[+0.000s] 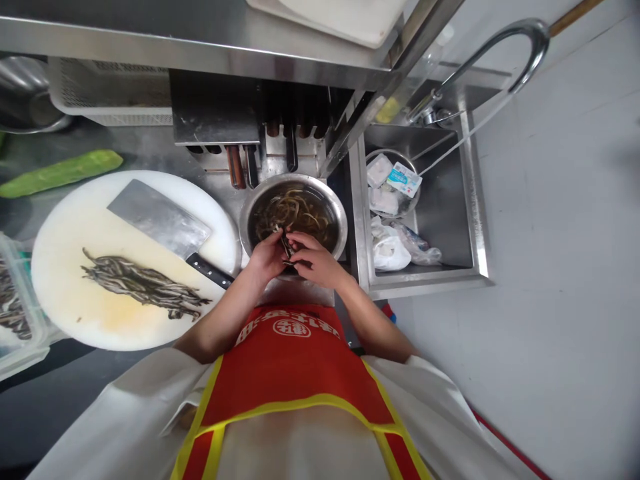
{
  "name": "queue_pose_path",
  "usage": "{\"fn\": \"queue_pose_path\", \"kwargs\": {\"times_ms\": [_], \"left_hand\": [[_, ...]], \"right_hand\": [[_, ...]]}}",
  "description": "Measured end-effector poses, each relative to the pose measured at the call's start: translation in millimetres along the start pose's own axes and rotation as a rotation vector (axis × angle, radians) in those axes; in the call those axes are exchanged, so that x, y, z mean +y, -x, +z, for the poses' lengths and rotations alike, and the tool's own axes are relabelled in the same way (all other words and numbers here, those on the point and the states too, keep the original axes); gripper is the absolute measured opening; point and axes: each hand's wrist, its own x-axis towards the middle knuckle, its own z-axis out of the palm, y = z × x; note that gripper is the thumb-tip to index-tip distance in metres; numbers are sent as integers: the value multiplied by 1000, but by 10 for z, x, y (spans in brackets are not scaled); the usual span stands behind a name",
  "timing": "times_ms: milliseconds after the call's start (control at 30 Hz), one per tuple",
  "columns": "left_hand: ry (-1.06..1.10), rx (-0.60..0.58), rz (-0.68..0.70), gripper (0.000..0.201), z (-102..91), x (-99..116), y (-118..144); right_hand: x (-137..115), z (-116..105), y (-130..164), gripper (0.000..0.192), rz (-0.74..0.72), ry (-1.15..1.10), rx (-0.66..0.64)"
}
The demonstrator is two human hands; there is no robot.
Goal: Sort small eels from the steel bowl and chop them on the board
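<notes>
Over the near rim of a steel bowl (253, 230), my left hand (270, 256) has its fingers closed around some thin, dark eel strips (287, 247). My right hand (317, 260) pinches the same strips from the other side, its fingers curled close to the left ones. Brownish, curled strips (295, 210) lie in dark liquid inside the bowl. To the left, a round white cutting board (65, 220) carries a bundle of dark eel strips (140, 283). A cleaver (160, 217) rests flat above that bundle, its black handle pointing toward my left forearm.
A steel sink (445, 227) on the right holds packaged goods and plastic bags, under a curved faucet (535, 47). Behind the bowl stands a knife rack (215, 117). A green vegetable (65, 172) and a clear container (25, 313) are at left. A steel shelf (200, 50) overhangs.
</notes>
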Motion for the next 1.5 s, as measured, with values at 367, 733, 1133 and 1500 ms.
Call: {"fn": "queue_pose_path", "kwargs": {"times_ms": [367, 733, 1133, 1500], "left_hand": [[-177, -19, 365, 3, -24, 132, 150], [-431, 15, 859, 27, -86, 334, 475], [-445, 57, 907, 19, -49, 379, 642], [-415, 85, 886, 15, -74, 384, 665]], "right_hand": [[54, 96, 78, 28, 165, 126, -81], [67, -24, -193, 25, 291, 328, -330], [364, 311, -1122, 47, 291, 436, -360], [473, 391, -1288, 26, 276, 118, -566]]}}
